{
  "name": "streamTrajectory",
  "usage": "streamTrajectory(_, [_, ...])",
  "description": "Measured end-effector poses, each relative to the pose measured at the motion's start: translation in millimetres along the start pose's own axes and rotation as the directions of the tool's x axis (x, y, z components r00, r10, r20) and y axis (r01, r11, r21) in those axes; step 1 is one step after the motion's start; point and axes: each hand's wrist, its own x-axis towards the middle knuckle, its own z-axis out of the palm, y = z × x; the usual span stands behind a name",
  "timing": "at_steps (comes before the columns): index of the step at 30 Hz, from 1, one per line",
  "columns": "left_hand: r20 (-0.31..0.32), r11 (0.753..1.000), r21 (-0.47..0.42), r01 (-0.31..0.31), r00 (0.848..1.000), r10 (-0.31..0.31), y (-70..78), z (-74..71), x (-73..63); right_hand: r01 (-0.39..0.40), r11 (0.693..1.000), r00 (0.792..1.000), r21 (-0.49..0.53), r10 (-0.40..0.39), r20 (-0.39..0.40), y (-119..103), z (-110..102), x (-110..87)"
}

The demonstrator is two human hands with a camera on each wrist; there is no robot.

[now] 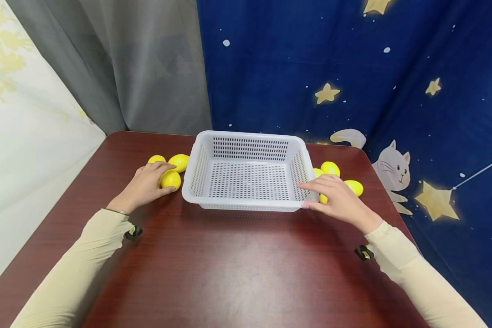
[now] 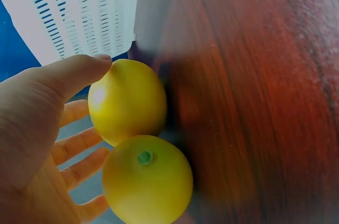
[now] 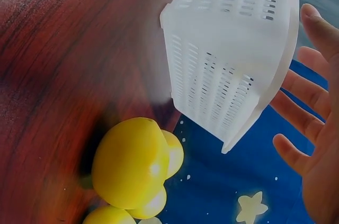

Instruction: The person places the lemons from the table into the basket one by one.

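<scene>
A white perforated plastic basket point(image 1: 246, 203) stands on the table between my hands. At its left, my left hand point(image 1: 149, 182) holds a yellow lemon point(image 1: 170, 181), thumb on the near side and fingers on the far side. Two more lemons lie close by, one point(image 1: 179, 162) against the basket's side and another point(image 1: 156, 159) behind the hand. My right hand point(image 1: 338, 198) hovers by the basket's right rim with fingers spread and nothing held; in the right wrist view they look relaxed. Several lemons point(image 3: 130, 163) lie beyond it, partly hidden by the hand in the head view.
The dark red wooden table point(image 1: 238, 264) carries everything. Behind its far edge hang a grey curtain point(image 1: 160, 68) and a blue curtain point(image 1: 270, 68) with stars and a cat. A white patterned cloth point(image 1: 33, 127) hangs at the left.
</scene>
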Motion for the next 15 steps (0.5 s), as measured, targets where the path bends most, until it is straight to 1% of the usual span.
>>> streamTrajectory(6, [-0.013,1.0,0.009,-0.018,1.0,0.018,-1.6,2.0,-1.0,0.015,1.0,1.0,0.005,-0.015,-0.01,-0.3,0.8,-4.3])
streamTrajectory(9, [-0.016,1.0,0.012,-0.027,1.0,0.027,-2.3,3.9,-1.4,0.033,0.999,0.999,-0.011,-0.033,-0.028,0.8,2.1,-6.2])
streamTrajectory(15, [-0.014,0.999,0.023,-0.023,1.0,0.023,-2.5,5.7,-2.2,0.083,0.996,0.994,-0.023,-0.084,-0.067,1.4,4.3,-8.4])
